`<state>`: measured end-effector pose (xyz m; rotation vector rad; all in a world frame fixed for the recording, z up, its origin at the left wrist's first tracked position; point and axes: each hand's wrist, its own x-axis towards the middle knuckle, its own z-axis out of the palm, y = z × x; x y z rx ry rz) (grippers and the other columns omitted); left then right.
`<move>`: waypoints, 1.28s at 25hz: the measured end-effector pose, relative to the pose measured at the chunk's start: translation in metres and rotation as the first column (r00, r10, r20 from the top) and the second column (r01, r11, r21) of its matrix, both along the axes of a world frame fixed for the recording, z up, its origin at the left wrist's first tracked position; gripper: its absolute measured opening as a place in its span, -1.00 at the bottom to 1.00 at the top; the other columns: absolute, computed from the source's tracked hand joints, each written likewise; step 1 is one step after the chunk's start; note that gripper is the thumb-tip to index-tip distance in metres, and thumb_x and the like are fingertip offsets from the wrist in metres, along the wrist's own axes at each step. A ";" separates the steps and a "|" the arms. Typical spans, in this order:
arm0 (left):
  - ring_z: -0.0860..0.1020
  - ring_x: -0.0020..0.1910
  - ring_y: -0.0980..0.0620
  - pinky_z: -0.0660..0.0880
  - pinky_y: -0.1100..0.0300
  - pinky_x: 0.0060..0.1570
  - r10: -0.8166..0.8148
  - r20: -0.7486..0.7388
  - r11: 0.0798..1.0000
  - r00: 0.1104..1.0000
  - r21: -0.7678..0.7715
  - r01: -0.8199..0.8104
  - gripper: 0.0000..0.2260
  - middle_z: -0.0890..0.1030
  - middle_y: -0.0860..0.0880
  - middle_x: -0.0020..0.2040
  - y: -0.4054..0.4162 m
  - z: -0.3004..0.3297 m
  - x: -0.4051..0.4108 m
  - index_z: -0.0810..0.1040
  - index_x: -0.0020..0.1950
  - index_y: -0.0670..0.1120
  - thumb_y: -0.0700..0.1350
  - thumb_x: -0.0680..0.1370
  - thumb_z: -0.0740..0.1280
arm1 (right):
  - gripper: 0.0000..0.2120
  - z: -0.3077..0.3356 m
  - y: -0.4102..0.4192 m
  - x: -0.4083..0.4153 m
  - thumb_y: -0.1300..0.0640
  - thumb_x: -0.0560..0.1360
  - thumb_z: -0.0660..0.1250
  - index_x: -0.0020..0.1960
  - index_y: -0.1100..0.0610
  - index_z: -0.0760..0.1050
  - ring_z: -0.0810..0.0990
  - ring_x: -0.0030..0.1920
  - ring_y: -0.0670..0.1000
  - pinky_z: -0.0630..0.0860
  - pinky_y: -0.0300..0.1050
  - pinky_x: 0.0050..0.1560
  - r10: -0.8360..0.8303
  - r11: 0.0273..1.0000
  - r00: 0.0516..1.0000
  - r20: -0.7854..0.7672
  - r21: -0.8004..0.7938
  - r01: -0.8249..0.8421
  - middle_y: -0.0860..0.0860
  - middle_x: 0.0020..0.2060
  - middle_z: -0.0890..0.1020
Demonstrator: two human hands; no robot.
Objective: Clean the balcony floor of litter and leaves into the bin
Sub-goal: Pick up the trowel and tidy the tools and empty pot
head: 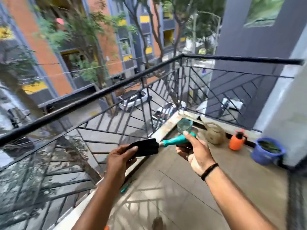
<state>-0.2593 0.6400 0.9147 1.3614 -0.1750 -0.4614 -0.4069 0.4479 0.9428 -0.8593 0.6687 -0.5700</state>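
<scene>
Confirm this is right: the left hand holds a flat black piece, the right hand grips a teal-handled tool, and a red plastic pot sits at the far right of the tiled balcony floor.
One detail is wrong. The head view shows the plastic pot at the far right is blue, not red; the orange thing beside it is a spray bottle. The rest stands: the left hand holds the flat black piece, and the right hand grips the teal-handled tool.

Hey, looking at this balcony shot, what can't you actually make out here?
Head view only:
- Black item in left hand: blurred, identity unclear.
- Teal-handled tool in right hand: its working end is hidden by the black item.
- Blue pot contents: blurred.
- Bin: not identifiable.
</scene>
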 end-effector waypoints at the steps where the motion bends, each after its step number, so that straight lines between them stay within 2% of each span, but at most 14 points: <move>1: 0.60 -0.32 0.08 0.57 0.26 -0.27 -0.029 -0.007 1.000 1.000 0.008 0.029 -0.92 0.68 -0.04 -0.25 -0.020 -0.007 0.006 0.65 -0.08 -0.14 -0.30 0.50 0.44 | -0.89 -0.007 -0.016 0.002 0.10 0.56 0.37 -0.06 0.14 0.57 0.60 -0.46 0.01 0.57 -0.18 -0.42 -0.026 1.000 0.999 -0.023 0.002 0.026 0.14 -0.35 0.64; 6: 0.58 -0.17 -0.03 0.54 0.28 -0.31 -0.091 -0.059 0.994 0.994 0.055 0.094 -0.83 0.66 -0.16 -0.12 -0.114 -0.060 0.063 0.67 0.03 -0.24 -0.25 0.47 0.50 | -0.88 -0.039 -0.097 0.042 0.14 0.60 0.30 -0.01 0.19 0.55 0.59 -0.44 0.03 0.58 -0.16 -0.39 -0.079 0.997 0.987 -0.138 -0.020 0.077 0.18 -0.28 0.62; 10: 0.58 -0.34 0.13 0.52 0.31 -0.36 -0.088 -0.166 0.992 0.982 0.076 0.102 -0.89 0.67 -0.03 -0.23 -0.178 -0.093 0.111 0.68 -0.01 -0.17 -0.30 0.48 0.48 | -0.86 -0.058 -0.151 0.086 0.09 0.61 0.31 0.02 0.17 0.52 0.63 -0.36 0.11 0.62 -0.06 -0.31 -0.102 0.995 0.971 -0.216 -0.043 0.095 0.20 -0.23 0.64; 12: 0.57 -0.38 0.12 0.56 0.27 -0.33 -0.123 -0.230 0.983 0.965 0.106 0.151 -0.89 0.66 0.01 -0.29 -0.219 -0.110 0.136 0.67 -0.04 -0.15 -0.30 0.48 0.48 | -0.85 -0.071 -0.183 0.105 0.10 0.60 0.33 0.05 0.20 0.50 0.66 -0.30 0.14 0.65 -0.03 -0.26 -0.116 0.993 0.968 -0.222 -0.040 0.109 0.22 -0.19 0.67; 14: 0.56 -0.37 0.09 0.58 0.25 -0.33 -0.143 -0.231 0.971 0.962 0.157 0.182 -0.89 0.66 0.01 -0.32 -0.266 -0.125 0.147 0.67 -0.05 -0.16 -0.32 0.47 0.49 | -0.86 -0.080 -0.216 0.114 0.15 0.58 0.34 0.07 0.21 0.50 0.68 -0.24 0.18 0.68 0.01 -0.16 -0.141 0.990 0.965 -0.223 -0.013 0.141 0.25 -0.13 0.67; 16: 0.60 -0.32 0.09 0.59 0.25 -0.31 -0.120 -0.198 0.973 0.973 0.171 0.155 -0.87 0.69 -0.03 -0.26 -0.311 -0.124 0.150 0.68 -0.02 -0.18 -0.33 0.47 0.50 | -0.86 -0.082 -0.242 0.118 0.18 0.53 0.36 0.06 0.20 0.51 0.67 -0.21 0.22 0.67 0.03 -0.08 -0.230 0.968 0.952 -0.202 0.053 0.245 0.26 -0.12 0.65; 19: 0.64 -0.25 0.06 0.61 0.24 -0.28 -0.089 -0.218 0.976 0.972 0.176 0.129 -0.78 0.71 -0.12 -0.12 -0.394 -0.133 0.160 0.68 0.09 -0.18 -0.31 0.46 0.52 | -0.91 -0.088 -0.299 0.133 0.21 0.52 0.37 -0.01 0.20 0.49 0.68 -0.26 0.20 0.68 -0.01 -0.15 -0.380 0.906 0.906 -0.187 0.123 0.405 0.24 -0.17 0.65; 22: 0.63 -0.22 -0.01 0.59 0.21 -0.29 -0.184 -0.240 0.948 0.953 0.212 0.236 -0.79 0.72 -0.15 -0.10 -0.480 -0.145 0.177 0.69 0.09 -0.22 -0.30 0.46 0.53 | -0.95 -0.103 -0.369 0.147 0.25 0.55 0.36 -0.04 0.22 0.50 0.68 -0.31 0.16 0.67 -0.09 -0.26 -0.460 0.861 0.872 -0.168 0.156 0.485 0.22 -0.20 0.66; 25: 0.52 -0.38 0.04 0.55 0.15 -0.29 -0.353 -0.171 0.883 0.920 0.265 0.387 -0.91 0.66 -0.09 -0.27 -0.545 -0.143 0.196 0.71 -0.04 -0.18 -0.30 0.47 0.51 | -0.92 -0.115 -0.442 0.167 0.30 0.54 0.37 0.00 0.28 0.50 0.65 -0.32 0.10 0.66 -0.13 -0.28 -0.449 0.862 0.884 -0.134 0.197 0.467 0.28 -0.15 0.63; 27: 0.51 -0.38 0.03 0.54 0.12 -0.24 -0.432 -0.156 0.818 0.888 0.348 0.459 -0.90 0.64 -0.08 -0.32 -0.585 -0.136 0.212 0.71 -0.05 -0.15 -0.31 0.48 0.49 | -0.91 -0.119 -0.499 0.183 0.32 0.55 0.35 0.04 0.30 0.49 0.65 -0.32 0.08 0.65 -0.15 -0.30 -0.417 0.874 0.900 -0.128 0.215 0.436 0.27 -0.13 0.61; 29: 0.55 -0.36 0.00 0.55 0.13 -0.25 -0.450 -0.176 0.777 0.876 0.407 0.481 -0.87 0.63 -0.11 -0.32 -0.617 -0.130 0.238 0.71 -0.03 -0.17 -0.34 0.47 0.49 | -0.92 -0.121 -0.553 0.207 0.32 0.56 0.34 0.04 0.27 0.49 0.63 -0.34 0.07 0.63 -0.16 -0.33 -0.364 0.894 0.925 -0.110 0.237 0.380 0.23 -0.17 0.61; 32: 0.59 -0.38 0.01 0.58 0.19 -0.32 -0.364 -0.140 0.793 0.921 0.471 0.386 -0.87 0.64 -0.20 -0.28 -0.660 -0.137 0.278 0.67 0.02 -0.28 -0.37 0.49 0.46 | -0.95 -0.123 -0.623 0.251 0.24 0.58 0.31 0.00 0.23 0.49 0.61 -0.39 0.11 0.64 -0.10 -0.36 -0.268 0.915 0.959 -0.094 0.286 0.284 0.17 -0.25 0.63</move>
